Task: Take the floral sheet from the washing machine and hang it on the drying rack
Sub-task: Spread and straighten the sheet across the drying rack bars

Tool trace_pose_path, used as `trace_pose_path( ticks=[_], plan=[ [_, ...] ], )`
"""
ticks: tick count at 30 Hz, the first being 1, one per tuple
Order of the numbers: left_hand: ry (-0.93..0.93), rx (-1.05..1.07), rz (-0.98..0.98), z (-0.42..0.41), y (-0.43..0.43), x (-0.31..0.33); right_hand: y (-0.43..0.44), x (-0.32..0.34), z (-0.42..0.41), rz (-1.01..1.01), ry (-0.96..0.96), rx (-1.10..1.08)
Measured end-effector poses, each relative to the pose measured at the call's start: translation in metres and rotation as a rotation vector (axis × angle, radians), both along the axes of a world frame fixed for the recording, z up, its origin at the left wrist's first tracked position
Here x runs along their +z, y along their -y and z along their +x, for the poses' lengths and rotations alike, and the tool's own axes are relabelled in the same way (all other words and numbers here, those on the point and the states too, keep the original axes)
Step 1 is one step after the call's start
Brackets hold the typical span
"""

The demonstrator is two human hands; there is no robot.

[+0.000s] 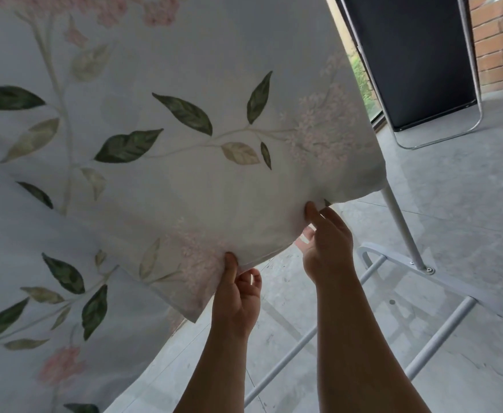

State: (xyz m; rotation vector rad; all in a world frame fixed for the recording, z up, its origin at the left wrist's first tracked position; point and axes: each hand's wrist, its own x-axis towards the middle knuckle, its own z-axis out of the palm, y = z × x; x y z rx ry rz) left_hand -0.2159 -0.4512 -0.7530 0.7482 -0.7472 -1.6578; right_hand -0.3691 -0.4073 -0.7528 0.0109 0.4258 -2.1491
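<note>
no legible text or labels anywhere

Sheet (184, 129) on the rack (405, 228), hem held
Left hand (237, 296) and right hand (329, 245) each pinch the lower hem, thumbs on the printed side; a white rack leg slants out from under the sheet's right corner.

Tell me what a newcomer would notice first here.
The floral sheet, white with green leaves and pink blossoms, fills the left and centre of the view. At bottom centre the left hand and right hand each pinch its lower edge. To the right, a white drying rack leg emerges from under the sheet, and a dark framed panel stands at the top right.
</note>
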Motion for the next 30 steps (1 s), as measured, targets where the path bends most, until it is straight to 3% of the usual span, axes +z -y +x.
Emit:
trace_pose_path(
  ticks=[6, 12, 17, 22, 27, 30],
  plan=[
    [-0.02, -0.002, 0.003, 0.001, 0.003, 0.001, -0.003, -0.002, 0.004, -0.044, 0.164, 0.105],
    [-0.004, -0.021, 0.018, 0.005, 0.003, 0.002, -0.008, 0.002, 0.011, -0.022, -0.048, 0.306],
    [-0.013, -0.045, 0.008, 0.003, -0.004, 0.002, 0.001, 0.007, 0.021, 0.156, -0.059, 0.1],
    [-0.023, 0.001, 0.066, 0.005, -0.008, 0.014, -0.003, 0.014, 0.034, 0.132, -0.086, 0.098],
    [0.008, -0.062, 0.154, 0.035, -0.025, 0.017, -0.008, 0.014, 0.06, -0.096, -0.116, 0.324],
    [-0.039, -0.023, 0.18, 0.061, -0.037, 0.01, -0.006, 0.014, 0.085, 0.019, -0.159, 0.407]
  ],
)
